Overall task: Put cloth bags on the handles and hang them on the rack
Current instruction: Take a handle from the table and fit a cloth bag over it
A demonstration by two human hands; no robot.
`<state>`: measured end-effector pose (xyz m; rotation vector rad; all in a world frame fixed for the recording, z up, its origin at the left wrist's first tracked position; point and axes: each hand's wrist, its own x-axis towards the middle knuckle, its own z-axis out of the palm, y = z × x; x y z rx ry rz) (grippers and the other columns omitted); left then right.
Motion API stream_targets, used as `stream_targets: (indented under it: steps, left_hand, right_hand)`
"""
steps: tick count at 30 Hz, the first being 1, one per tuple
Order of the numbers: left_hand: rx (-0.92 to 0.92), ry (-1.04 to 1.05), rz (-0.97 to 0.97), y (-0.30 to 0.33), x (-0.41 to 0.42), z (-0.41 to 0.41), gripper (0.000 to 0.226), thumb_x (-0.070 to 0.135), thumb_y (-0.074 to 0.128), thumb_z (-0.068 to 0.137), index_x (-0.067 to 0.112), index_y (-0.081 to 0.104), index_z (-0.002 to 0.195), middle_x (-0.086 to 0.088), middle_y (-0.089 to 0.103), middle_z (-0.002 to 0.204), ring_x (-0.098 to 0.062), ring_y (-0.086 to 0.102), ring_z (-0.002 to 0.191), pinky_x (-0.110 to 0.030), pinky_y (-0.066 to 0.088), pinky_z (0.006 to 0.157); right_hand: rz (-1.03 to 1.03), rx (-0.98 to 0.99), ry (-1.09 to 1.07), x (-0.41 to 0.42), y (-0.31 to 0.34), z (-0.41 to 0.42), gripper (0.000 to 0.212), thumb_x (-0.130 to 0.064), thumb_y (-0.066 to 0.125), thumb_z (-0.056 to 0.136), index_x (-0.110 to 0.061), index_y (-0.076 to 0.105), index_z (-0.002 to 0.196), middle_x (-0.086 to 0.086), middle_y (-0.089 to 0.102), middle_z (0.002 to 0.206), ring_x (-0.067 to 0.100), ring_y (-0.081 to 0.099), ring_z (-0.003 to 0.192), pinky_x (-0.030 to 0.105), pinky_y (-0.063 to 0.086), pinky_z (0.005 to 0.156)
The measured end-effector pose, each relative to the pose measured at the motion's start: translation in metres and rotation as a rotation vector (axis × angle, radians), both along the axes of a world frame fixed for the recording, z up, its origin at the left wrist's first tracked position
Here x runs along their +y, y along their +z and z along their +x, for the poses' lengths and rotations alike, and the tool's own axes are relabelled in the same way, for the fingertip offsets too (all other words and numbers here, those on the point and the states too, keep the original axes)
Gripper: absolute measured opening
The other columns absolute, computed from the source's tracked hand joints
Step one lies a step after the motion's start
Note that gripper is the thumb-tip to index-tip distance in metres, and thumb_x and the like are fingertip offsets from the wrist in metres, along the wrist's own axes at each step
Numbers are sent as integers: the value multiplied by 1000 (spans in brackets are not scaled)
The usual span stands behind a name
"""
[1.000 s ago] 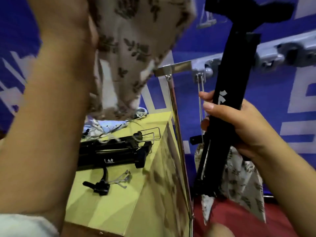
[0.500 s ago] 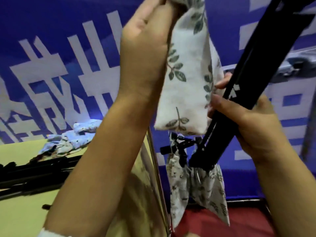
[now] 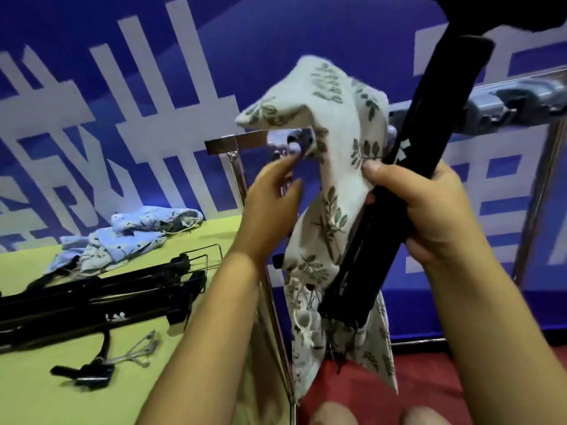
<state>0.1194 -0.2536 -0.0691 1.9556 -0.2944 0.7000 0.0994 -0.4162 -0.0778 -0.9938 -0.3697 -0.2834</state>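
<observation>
Right hand (image 3: 429,216) was clenched round the black handle (image 3: 408,185), which slanted from lower left up to the top right, and its thumb pinned a fold of the leaf-printed cloth bag (image 3: 334,167) against the shaft. Left hand (image 3: 270,204) was released, fingers loosely extended just beside the bag, fingertips near the end of the rack; contact with the cloth could not be told. One corner of the bag stuck out to the left above the rack bar, and the rest drooped along the handle. Below it a second bag of like print (image 3: 377,357) hung behind the handle's lower end, drawstring visible. Left of the arms, a yellow table (image 3: 36,403) carried more black handles (image 3: 92,296) lying flat, a small black clamp with wire clips (image 3: 101,366), and, farther back, a heap of pale blue bags (image 3: 129,234). Beyond these, the metal rack (image 3: 233,141) ran right to grey fittings (image 3: 509,102), before a blue banner with white characters (image 3: 122,102).
</observation>
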Motion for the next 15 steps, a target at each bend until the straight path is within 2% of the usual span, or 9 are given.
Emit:
stream_targets:
  steps: [2, 3, 5, 7, 9, 11, 13, 15]
  left_hand:
    - [29, 26, 76, -38, 21, -10, 54, -6, 48, 81, 27, 55, 123, -1, 58, 123, -6, 57, 107, -16, 46, 92]
    - [101, -7, 88, -54, 28, -20, 62, -9, 49, 80, 34, 51, 123, 4, 56, 126, -6, 55, 112, -21, 45, 98]
    - [257, -180, 139, -78, 31, -39, 71, -5, 53, 78, 43, 42, 129, 12, 51, 133, -2, 49, 122, -33, 41, 106]
    - [334, -333, 168, -94, 26, -51, 76, 6, 54, 76, 53, 33, 132, 21, 48, 135, 3, 45, 125, -33, 38, 108]
    - [245, -264, 125, -94, 16, -50, 68, 8, 55, 78, 62, 42, 118, 29, 57, 122, 7, 52, 116, -24, 42, 99]
    - [132, -175, 2, -89, 8, -48, 56, 2, 60, 81, 53, 59, 102, 25, 67, 103, 6, 61, 99, -18, 46, 86]
    - [89, -172, -180, -79, 3, -54, 43, 4, 60, 76, 44, 68, 87, 16, 71, 86, -4, 65, 82, -25, 50, 77]
    - [89, -231, -407, -65, -2, -61, 33, 8, 57, 70, 36, 71, 79, 4, 71, 77, -16, 65, 72, -35, 52, 67]
  right_hand:
    - [24, 34, -31, -3, 1, 0, 18, 2, 68, 76, -10, 56, 78, -2, 57, 53, 12, 54, 43, 22, 48, 49]
    - [44, 43, -37, -4, 1, 0, 19, 3, 66, 77, -12, 54, 76, -3, 56, 51, 11, 53, 42, 21, 48, 48]
    - [59, 53, -36, -5, -1, 1, 20, 3, 65, 78, -13, 54, 74, -3, 55, 51, 11, 52, 41, 21, 48, 48]
    - [59, 79, -38, -5, -2, 2, 19, 3, 64, 79, -12, 54, 74, -1, 54, 52, 11, 52, 41, 21, 48, 47]
    - [55, 104, -13, -3, -6, 5, 18, 3, 64, 79, -11, 54, 75, 2, 52, 54, 12, 51, 41, 22, 48, 47]
    - [51, 116, 35, -2, -9, 5, 17, 3, 64, 80, -12, 54, 76, 5, 51, 54, 15, 50, 42, 25, 48, 49]
    - [29, 134, 61, -5, -14, 6, 16, 0, 65, 80, -12, 55, 79, 7, 51, 57, 17, 50, 43, 27, 47, 51]
    - [-60, 163, -3, -12, -19, 7, 14, -2, 66, 79, -11, 55, 81, 7, 55, 60, 17, 53, 43, 26, 47, 50]
